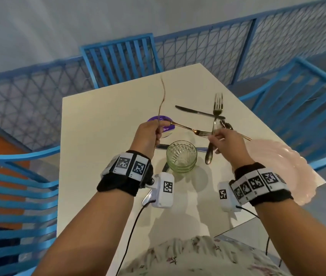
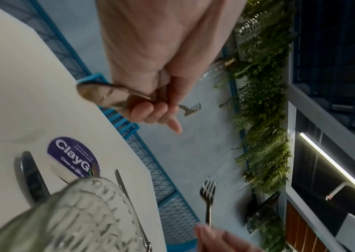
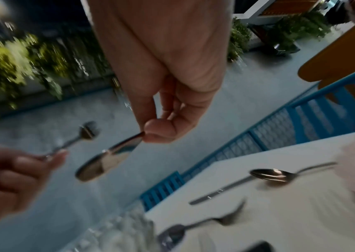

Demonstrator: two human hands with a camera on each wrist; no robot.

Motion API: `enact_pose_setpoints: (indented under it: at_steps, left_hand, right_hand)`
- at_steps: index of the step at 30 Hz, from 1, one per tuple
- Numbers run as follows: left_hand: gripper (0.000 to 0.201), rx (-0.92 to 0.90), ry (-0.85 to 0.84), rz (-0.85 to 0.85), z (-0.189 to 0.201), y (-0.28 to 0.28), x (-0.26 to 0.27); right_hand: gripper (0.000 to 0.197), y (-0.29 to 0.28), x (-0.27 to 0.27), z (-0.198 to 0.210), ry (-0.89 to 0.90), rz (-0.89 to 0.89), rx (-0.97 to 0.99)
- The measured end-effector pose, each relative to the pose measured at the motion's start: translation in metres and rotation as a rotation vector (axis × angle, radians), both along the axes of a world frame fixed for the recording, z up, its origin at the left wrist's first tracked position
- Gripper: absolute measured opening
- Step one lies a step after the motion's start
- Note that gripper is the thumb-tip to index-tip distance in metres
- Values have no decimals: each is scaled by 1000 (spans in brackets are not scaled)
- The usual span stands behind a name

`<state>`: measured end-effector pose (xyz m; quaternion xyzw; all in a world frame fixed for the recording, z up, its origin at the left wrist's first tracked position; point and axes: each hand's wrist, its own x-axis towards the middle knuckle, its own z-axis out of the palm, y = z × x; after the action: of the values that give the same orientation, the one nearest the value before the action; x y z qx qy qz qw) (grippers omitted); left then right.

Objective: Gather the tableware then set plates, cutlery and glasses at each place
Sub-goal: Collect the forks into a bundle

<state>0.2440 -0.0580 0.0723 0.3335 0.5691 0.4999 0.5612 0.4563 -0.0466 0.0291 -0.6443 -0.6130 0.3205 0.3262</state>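
Note:
My left hand [image 1: 156, 132] grips a thin gold fork [image 1: 163, 90] held upright and seen edge-on; in the left wrist view its tines [image 2: 191, 109] stick out past my curled fingers. My right hand [image 1: 215, 139] pinches the handle of a silver fork [image 1: 217, 104], tines up, above the white table [image 1: 98, 120]. Between my wrists stand stacked green ribbed glasses [image 1: 182, 158]. Another gold fork [image 1: 190, 129], a knife [image 1: 196, 112] and a spoon [image 1: 225, 124] lie beyond them. A pink scalloped plate [image 1: 277, 166] sits at the right edge.
A purple round sticker [image 1: 161, 118] marks the table under my left hand. More cutlery [image 1: 161, 146] lies partly hidden behind the glasses. Blue slatted chairs stand at the far end [image 1: 118, 56], the left [image 1: 18, 186] and the right [image 1: 307, 96]. A blue mesh railing [image 1: 208, 44] runs behind.

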Motion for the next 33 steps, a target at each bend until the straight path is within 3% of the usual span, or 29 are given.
enact_pose_setpoints:
  at_steps: [4, 8, 15, 19, 24, 28, 33]
  left_hand:
    - [34, 67, -111, 26, 8, 1, 13]
    - [19, 101, -42, -30, 7, 3, 19]
    - [23, 42, 38, -98, 10, 6, 25]
    - [27, 27, -23, -64, 11, 9, 27]
    - [18, 45, 80, 27, 9, 20, 28]
    - [22, 75, 21, 112, 13, 30, 18]
    - [25, 88, 41, 177, 17, 37, 3]
  right_hand:
    - [4, -3, -20, 40, 215, 163, 56]
    - [6, -5, -36, 58, 292, 326, 15]
    - [16, 10, -43, 49, 119, 444, -50]
    - [22, 18, -45, 47, 129, 464, -48]
    - [22, 32, -53, 48, 87, 505, -49]
    - [27, 57, -52, 38, 65, 439, -49]
    - [16, 110, -43, -7, -281, 322, -16]
